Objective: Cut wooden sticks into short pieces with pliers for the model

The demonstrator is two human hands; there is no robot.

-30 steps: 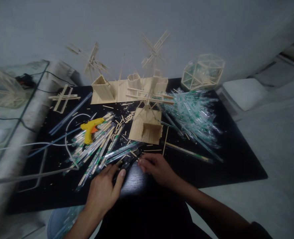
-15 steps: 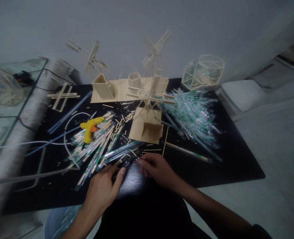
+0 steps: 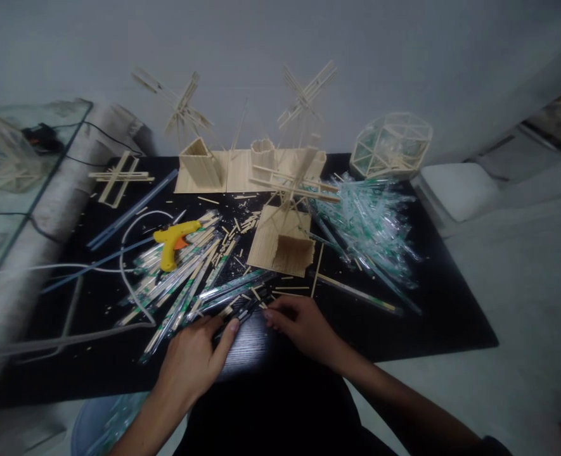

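At the table's near edge, my left hand (image 3: 195,356) is closed around a black hand tool (image 3: 243,313); shadow and fingers hide its exact kind. The thumb lies along the tool's near side. Just to the right, my right hand (image 3: 303,323) pinches a thin wooden stick (image 3: 261,303) between thumb and fingertips, close to the tool's tip. Short cut stick pieces (image 3: 231,304) lie by the left fingers. Beyond both hands stands a windmill model (image 3: 283,244) of wooden sticks on a square base.
A yellow glue gun (image 3: 170,246) rests on wrapped stick bundles (image 3: 185,294), its white cord looping left. Clear-and-green wrappers (image 3: 370,221) pile up on the right. More stick models (image 3: 199,168) line the back, beside a faceted stick frame (image 3: 392,145). A bin (image 3: 94,424) stands below left.
The view has shifted slightly. Both hands keep almost the same place, the left on the black tool and the right with its fingertips pinched on the stick.
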